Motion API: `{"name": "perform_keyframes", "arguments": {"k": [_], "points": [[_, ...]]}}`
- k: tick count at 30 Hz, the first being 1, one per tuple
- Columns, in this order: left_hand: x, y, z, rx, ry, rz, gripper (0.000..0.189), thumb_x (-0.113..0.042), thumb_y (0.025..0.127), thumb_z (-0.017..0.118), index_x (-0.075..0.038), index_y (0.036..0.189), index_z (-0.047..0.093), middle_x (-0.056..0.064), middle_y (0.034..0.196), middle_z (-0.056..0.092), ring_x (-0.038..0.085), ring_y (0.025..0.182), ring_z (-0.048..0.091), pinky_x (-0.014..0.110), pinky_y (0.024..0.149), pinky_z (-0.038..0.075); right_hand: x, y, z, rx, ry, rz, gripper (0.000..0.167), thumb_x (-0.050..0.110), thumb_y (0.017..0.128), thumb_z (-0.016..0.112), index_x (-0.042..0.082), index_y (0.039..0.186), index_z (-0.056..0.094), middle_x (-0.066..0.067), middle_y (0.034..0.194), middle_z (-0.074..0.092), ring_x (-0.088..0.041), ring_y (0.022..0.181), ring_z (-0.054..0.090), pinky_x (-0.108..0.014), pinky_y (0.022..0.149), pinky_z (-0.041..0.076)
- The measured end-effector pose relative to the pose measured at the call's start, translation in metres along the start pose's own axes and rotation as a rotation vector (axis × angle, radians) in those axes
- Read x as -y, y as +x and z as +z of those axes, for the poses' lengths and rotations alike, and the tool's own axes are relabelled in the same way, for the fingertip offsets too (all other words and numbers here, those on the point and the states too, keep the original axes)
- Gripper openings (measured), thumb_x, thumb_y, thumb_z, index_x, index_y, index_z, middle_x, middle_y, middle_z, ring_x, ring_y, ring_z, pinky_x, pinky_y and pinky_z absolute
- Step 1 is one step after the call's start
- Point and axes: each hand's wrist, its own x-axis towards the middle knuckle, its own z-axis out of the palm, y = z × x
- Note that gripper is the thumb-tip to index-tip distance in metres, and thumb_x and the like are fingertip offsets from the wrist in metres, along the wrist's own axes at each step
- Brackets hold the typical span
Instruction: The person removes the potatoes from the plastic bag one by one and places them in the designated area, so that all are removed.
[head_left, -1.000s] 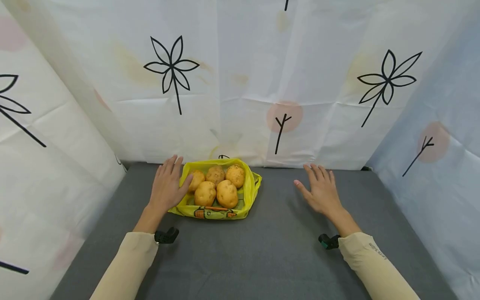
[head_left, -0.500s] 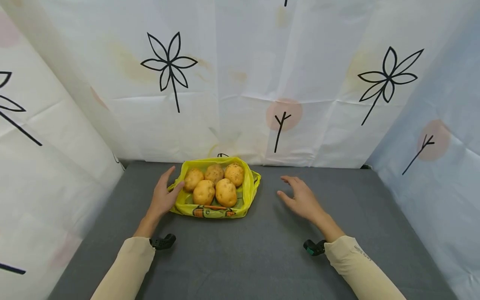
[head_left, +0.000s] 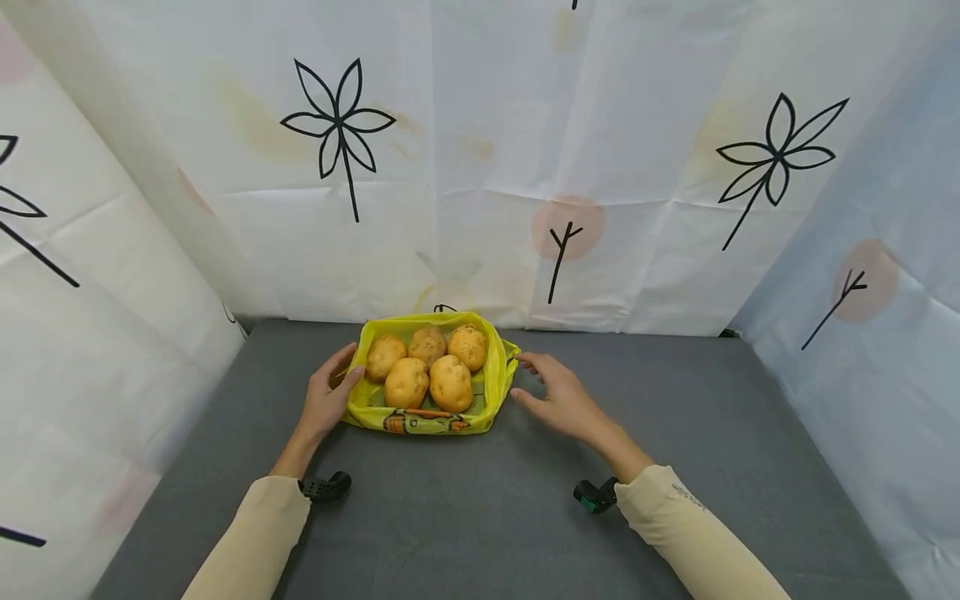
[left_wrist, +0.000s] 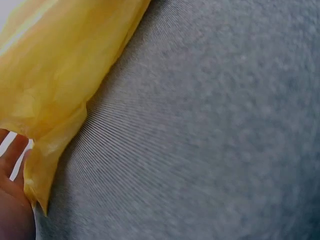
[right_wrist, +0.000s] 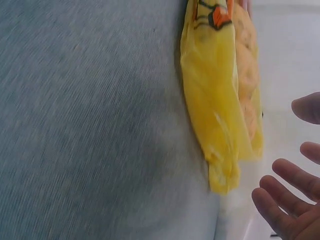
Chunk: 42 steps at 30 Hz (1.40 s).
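A yellow plastic bag (head_left: 480, 422) lies with its mouth spread wide, and several potatoes (head_left: 451, 383) sit inside. Its front carries a printed orange-and-green picture. My left hand (head_left: 322, 402) is at the bag's left end, thumb and fingers spread apart; in the left wrist view its fingers (left_wrist: 14, 156) are beside the bag's gathered corner (left_wrist: 42, 172), partly hidden. On the other side my right hand (head_left: 562, 402) reaches toward the bag's right end, fingertips close to the loose handle. In the right wrist view the right hand's fingers are extended and apart from the bag (right_wrist: 212, 85).
Underneath is a dark grey cloth-covered table (head_left: 450, 517). White printed fabric (head_left: 480, 167) hangs behind it and at both sides; the bag lies near the back edge. A black wrist device (head_left: 326, 487) is on the left wrist, another device (head_left: 596, 495) on the right.
The right hand has moved left across the table to the bag's right end. The left hand has dropped from above the bag's left rim to its left side. The bag has stayed in place.
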Motion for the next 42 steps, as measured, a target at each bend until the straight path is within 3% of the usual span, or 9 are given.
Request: {"name": "perform_keyframes", "arguments": {"k": [2, 4, 11, 13, 24, 30, 38, 42], "points": [[0.007, 0.001, 0.000, 0.002, -0.014, -0.001, 0.049, -0.009, 0.107, 0.053, 0.008, 0.151, 0.041, 0.030, 0.151, 0.042, 0.047, 0.135, 0.043, 0.006, 0.091, 0.039, 0.005, 0.004, 0.003, 0.017, 0.020, -0.007, 0.058, 0.021, 0.097, 0.071, 0.001, 0.147, 0.049, -0.020, 0.136, 0.057, -0.038, 0.120, 0.057, -0.050, 0.095, 0.050], [0.017, 0.002, 0.000, 0.008, -0.016, -0.008, 0.049, -0.012, 0.108, 0.052, 0.005, 0.152, 0.041, 0.028, 0.152, 0.043, 0.044, 0.134, 0.045, 0.006, 0.089, 0.040, 0.010, 0.008, 0.006, 0.036, 0.037, -0.011, 0.058, 0.021, 0.098, 0.071, 0.002, 0.147, 0.048, -0.020, 0.136, 0.056, -0.038, 0.121, 0.056, -0.050, 0.096, 0.050], [0.038, 0.006, -0.002, 0.034, -0.052, -0.056, 0.049, -0.025, 0.108, 0.053, -0.008, 0.154, 0.045, 0.019, 0.154, 0.045, 0.010, 0.128, 0.049, 0.011, 0.093, 0.042, 0.021, 0.023, 0.019, 0.096, 0.100, 0.002, 0.061, 0.023, 0.098, 0.070, 0.004, 0.150, 0.046, -0.021, 0.142, 0.053, -0.037, 0.124, 0.055, -0.052, 0.098, 0.048], [0.040, 0.007, -0.003, 0.043, -0.063, -0.065, 0.050, -0.027, 0.108, 0.053, -0.009, 0.154, 0.045, 0.018, 0.154, 0.044, 0.007, 0.127, 0.048, 0.011, 0.093, 0.042, 0.022, 0.028, 0.024, 0.108, 0.120, 0.009, 0.062, 0.023, 0.098, 0.070, 0.003, 0.151, 0.045, -0.021, 0.144, 0.051, -0.038, 0.124, 0.055, -0.052, 0.098, 0.048], [0.037, 0.008, -0.004, 0.059, -0.064, -0.093, 0.052, -0.028, 0.108, 0.053, -0.008, 0.155, 0.043, 0.017, 0.156, 0.042, 0.029, 0.139, 0.042, 0.010, 0.095, 0.039, 0.025, 0.049, 0.046, 0.171, 0.162, 0.001, 0.067, 0.025, 0.097, 0.073, 0.008, 0.154, 0.043, -0.020, 0.141, 0.050, -0.038, 0.121, 0.052, -0.053, 0.097, 0.047], [0.036, 0.007, -0.003, 0.067, -0.062, -0.114, 0.052, -0.029, 0.109, 0.052, -0.009, 0.156, 0.042, 0.016, 0.157, 0.041, 0.033, 0.141, 0.039, 0.009, 0.095, 0.039, 0.029, 0.054, 0.058, 0.169, 0.155, 0.051, 0.070, 0.028, 0.095, 0.075, 0.011, 0.155, 0.043, -0.019, 0.144, 0.045, -0.035, 0.122, 0.052, -0.053, 0.095, 0.047], [0.037, 0.006, -0.003, 0.067, -0.027, -0.127, 0.052, -0.028, 0.109, 0.050, -0.007, 0.156, 0.041, 0.020, 0.157, 0.040, 0.036, 0.143, 0.037, 0.009, 0.097, 0.037, 0.032, 0.056, 0.076, 0.151, 0.160, 0.099, 0.072, 0.028, 0.093, 0.077, 0.016, 0.156, 0.042, -0.019, 0.123, 0.043, -0.027, 0.093, 0.049, -0.042, 0.077, 0.045], [0.037, 0.006, -0.004, 0.057, -0.031, -0.149, 0.052, -0.029, 0.109, 0.051, -0.009, 0.156, 0.042, 0.017, 0.157, 0.041, 0.033, 0.143, 0.037, 0.008, 0.096, 0.036, 0.032, 0.055, 0.085, 0.145, 0.158, 0.096, 0.073, 0.026, 0.092, 0.078, 0.016, 0.156, 0.043, -0.019, 0.123, 0.041, -0.025, 0.091, 0.047, -0.040, 0.076, 0.043]]}}
